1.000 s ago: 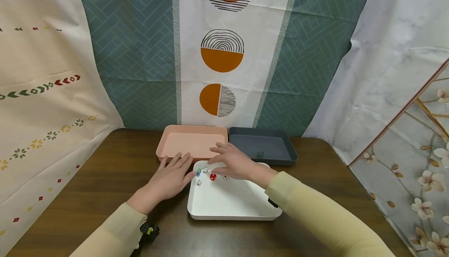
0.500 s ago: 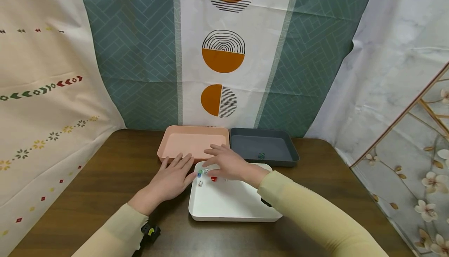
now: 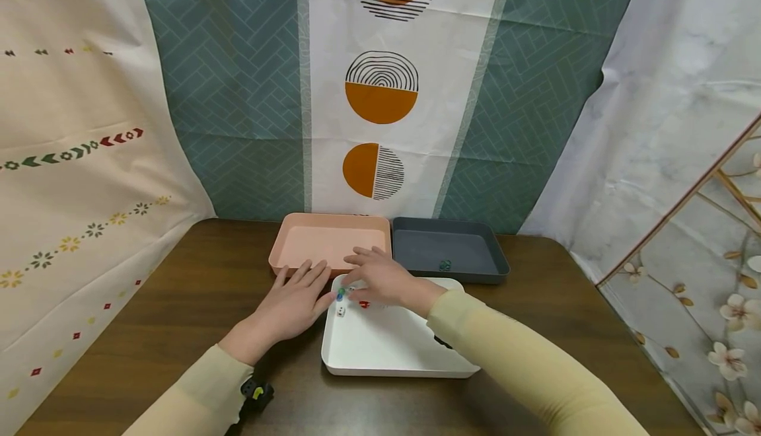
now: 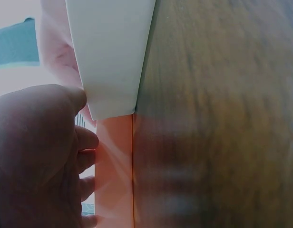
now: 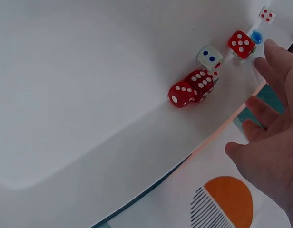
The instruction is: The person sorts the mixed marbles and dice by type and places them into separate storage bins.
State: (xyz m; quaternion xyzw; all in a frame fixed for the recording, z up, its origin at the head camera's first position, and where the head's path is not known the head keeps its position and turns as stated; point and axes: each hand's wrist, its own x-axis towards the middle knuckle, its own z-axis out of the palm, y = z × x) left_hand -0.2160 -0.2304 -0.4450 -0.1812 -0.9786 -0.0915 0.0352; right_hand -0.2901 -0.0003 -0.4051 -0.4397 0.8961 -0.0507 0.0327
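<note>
Three trays stand on the worktop (image 3: 154, 324): a white tray (image 3: 392, 350) nearest the person, a pink tray (image 3: 333, 238) behind it to the left, and a dark tray (image 3: 440, 241) behind it to the right. Head view: both hands are wide, fingers extended and apart. The left hand (image 3: 291, 304) lies beside the white tray's left wall; the right hand (image 3: 380, 281) is above that tray's far left part, hiding some of its dice. Small green pieces (image 3: 445, 265) lie in the dark tray, seen clearly only here. Left wrist view: the thumb is at the white tray's rim and the fingertips line the pink tray's rim, a placement the head view leaves uncertain; firm contact cannot be told. Right wrist view: the dice hidden from above appear along the white tray's far wall. Two red dice (image 5: 181, 94) touch, a white die (image 5: 209, 58) just beside them; a third red die (image 5: 241, 44) lies near a blue piece (image 5: 256, 37), with another white die (image 5: 267, 15) beyond. The right fingers spread past the wall, beside the dice.
</note>
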